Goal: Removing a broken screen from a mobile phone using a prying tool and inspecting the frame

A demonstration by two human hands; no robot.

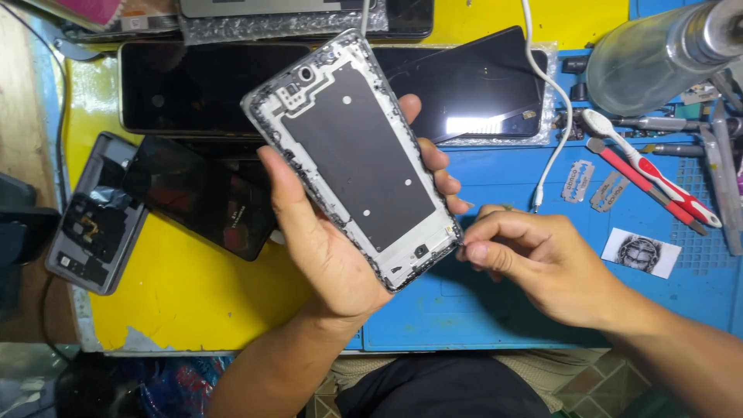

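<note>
My left hand (pixel 329 240) holds a bare phone frame (pixel 352 155), a silver mid-frame with a dark grey metal plate, tilted with its camera hole toward the top left. The thumb lies along its left edge and the fingers wrap the right edge. My right hand (pixel 534 259) is pinched against the frame's lower right corner, thumb and forefinger together at the edge. Whether something small sits between those fingertips I cannot tell.
A yellow surface (pixel 193 294) and blue work mat (pixel 495 310) lie below. Several dark phone screens (pixel 197 85) and an opened phone back (pixel 97 217) sit at left and rear. A white cable (pixel 553 147), razor blades (pixel 576 182), a toothbrush (pixel 646 166), a clear bottle (pixel 658 50) and metal tools (pixel 720 155) are at right.
</note>
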